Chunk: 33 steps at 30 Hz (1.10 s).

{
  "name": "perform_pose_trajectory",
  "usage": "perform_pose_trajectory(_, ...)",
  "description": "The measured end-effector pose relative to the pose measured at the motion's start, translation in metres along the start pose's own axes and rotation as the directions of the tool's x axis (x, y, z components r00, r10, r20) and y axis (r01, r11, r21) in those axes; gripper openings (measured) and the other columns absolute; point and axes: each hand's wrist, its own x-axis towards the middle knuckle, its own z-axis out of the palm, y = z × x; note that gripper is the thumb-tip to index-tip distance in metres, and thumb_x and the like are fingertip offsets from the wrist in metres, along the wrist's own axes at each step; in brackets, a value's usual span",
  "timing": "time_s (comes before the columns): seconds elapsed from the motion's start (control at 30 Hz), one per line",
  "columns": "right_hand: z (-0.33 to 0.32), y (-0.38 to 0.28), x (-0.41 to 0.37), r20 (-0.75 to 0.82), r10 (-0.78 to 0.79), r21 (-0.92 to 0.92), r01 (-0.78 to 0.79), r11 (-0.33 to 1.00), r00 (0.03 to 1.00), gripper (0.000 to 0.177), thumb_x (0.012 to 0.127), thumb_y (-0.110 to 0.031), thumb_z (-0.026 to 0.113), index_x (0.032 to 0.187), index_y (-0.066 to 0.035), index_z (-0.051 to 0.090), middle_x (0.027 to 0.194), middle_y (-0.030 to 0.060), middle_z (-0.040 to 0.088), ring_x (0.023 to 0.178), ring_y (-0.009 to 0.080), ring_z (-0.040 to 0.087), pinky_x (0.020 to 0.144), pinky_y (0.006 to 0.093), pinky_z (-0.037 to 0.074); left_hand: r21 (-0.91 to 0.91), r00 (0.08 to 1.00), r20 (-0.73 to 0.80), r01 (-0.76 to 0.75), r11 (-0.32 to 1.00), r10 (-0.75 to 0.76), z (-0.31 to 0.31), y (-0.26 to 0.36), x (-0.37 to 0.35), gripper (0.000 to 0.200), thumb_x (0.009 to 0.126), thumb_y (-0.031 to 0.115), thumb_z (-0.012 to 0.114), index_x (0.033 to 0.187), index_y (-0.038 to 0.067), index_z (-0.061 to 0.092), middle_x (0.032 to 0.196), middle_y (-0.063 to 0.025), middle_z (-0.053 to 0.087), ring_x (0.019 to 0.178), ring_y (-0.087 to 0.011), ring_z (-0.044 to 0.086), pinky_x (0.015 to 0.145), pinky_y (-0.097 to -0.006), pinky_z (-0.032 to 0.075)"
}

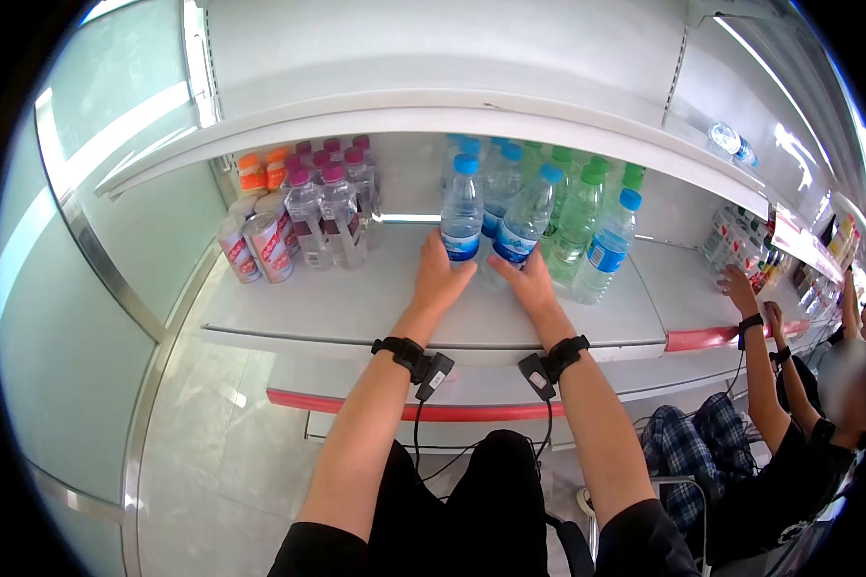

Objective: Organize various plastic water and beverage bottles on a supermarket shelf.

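My left hand is wrapped round the lower part of a clear water bottle with a blue cap and blue label, which stands upright at the shelf front. My right hand grips a second blue-capped bottle, tilted with its cap to the right. Parts of both bottles' lower ends are hidden by my fingers. Behind them stand several more blue-capped bottles. Just right of my right hand are green-capped bottles and one blue-capped bottle nearer the front edge.
On the left of the shelf stand clear bottles with magenta caps, printed cans and orange-capped bottles. An upper shelf overhangs them. At right, a seated person reaches toward packed bottles.
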Motion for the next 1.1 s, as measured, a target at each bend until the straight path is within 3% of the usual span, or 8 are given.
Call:
perform_pose_trajectory(0.3, -0.003, -0.011, -0.005, 0.042, -0.04, 0.033, 0.039, 0.999, 0.998, 0.071, 0.076, -0.035, 0.081, 0.126, 0.003, 0.048, 0.115, 0.0212, 0.064, 0.109, 0.0303, 0.063, 0.091, 0.0395, 0.048, -0.013, 1.0, 0.004, -0.011, 1.0, 0.011, 0.001, -0.004, 0.002, 0.071, 0.073, 0.024, 0.069, 0.133, 0.0, 0.038, 0.129, -0.0249, 0.05, 0.122, -0.0425, 0.048, 0.1, -0.0475, 0.043)
perform_pose_trajectory(0.37, -0.003, -0.013, -0.007, 0.06, -0.071, -0.083, 0.076, 0.994, 0.996, 0.066, 0.077, -0.035, 0.08, 0.122, 0.002, 0.049, 0.111, 0.0222, 0.064, 0.104, 0.034, 0.063, 0.087, 0.0416, 0.049, -0.015, 1.0, 0.008, -0.016, 1.0, 0.016, 0.001, -0.006, 0.002, 0.072, 0.073, 0.024, 0.069, 0.133, 0.0, 0.038, 0.128, -0.0247, 0.05, 0.122, -0.0426, 0.048, 0.1, -0.0474, 0.043)
perform_pose_trajectory(0.6, 0.0, -0.012, -0.007, 0.007, -0.17, -0.009, 0.17, 0.985, 0.985, 0.062, 0.078, -0.036, 0.079, 0.118, 0.002, 0.05, 0.11, 0.025, 0.063, 0.102, 0.039, 0.062, 0.087, 0.0441, 0.048, -0.071, 0.999, 0.019, -0.037, 0.997, 0.038, -0.002, 0.001, 0.002, 0.069, 0.073, 0.023, 0.069, 0.132, -0.001, 0.041, 0.129, -0.0252, 0.05, 0.121, -0.0421, 0.049, 0.101, -0.0468, 0.042)
perform_pose_trajectory(0.67, 0.0, -0.015, -0.007, 0.046, -0.063, -0.058, 0.065, 0.996, 0.997, 0.068, 0.075, -0.036, 0.081, 0.121, 0.002, 0.048, 0.114, 0.0247, 0.062, 0.106, 0.0384, 0.061, 0.09, 0.0431, 0.048, -0.087, 0.999, 0.032, -0.041, 0.995, 0.044, -0.003, 0.003, 0.0, 0.068, 0.074, 0.022, 0.068, 0.131, -0.001, 0.041, 0.129, -0.0254, 0.05, 0.121, -0.042, 0.049, 0.101, -0.0468, 0.041)
perform_pose_trajectory(0.87, 0.005, 0.004, -0.003, 0.022, -0.087, -0.065, 0.088, 0.994, 0.996, 0.085, 0.071, -0.034, 0.084, 0.133, 0.003, 0.039, 0.124, 0.0241, 0.058, 0.114, 0.0361, 0.059, 0.096, 0.0419, 0.046, -0.043, 0.997, 0.005, -0.083, 0.996, 0.083, -0.001, -0.004, 0.001, 0.067, 0.076, 0.021, 0.066, 0.132, -0.003, 0.04, 0.128, -0.0262, 0.05, 0.121, -0.0426, 0.049, 0.102, -0.0475, 0.041)
perform_pose_trajectory(1.1, -0.001, -0.008, -0.008, 0.07, -0.02, -0.113, 0.028, 0.993, 0.997, 0.085, 0.071, -0.027, 0.082, 0.135, 0.004, 0.034, 0.122, 0.0251, 0.059, 0.116, 0.0371, 0.059, 0.098, 0.0424, 0.046, -0.111, 0.999, -0.01, -0.049, 0.993, 0.049, 0.003, -0.005, 0.001, 0.064, 0.08, 0.018, 0.062, 0.135, -0.005, 0.037, 0.13, -0.027, 0.046, 0.123, -0.0435, 0.045, 0.103, -0.0474, 0.039)
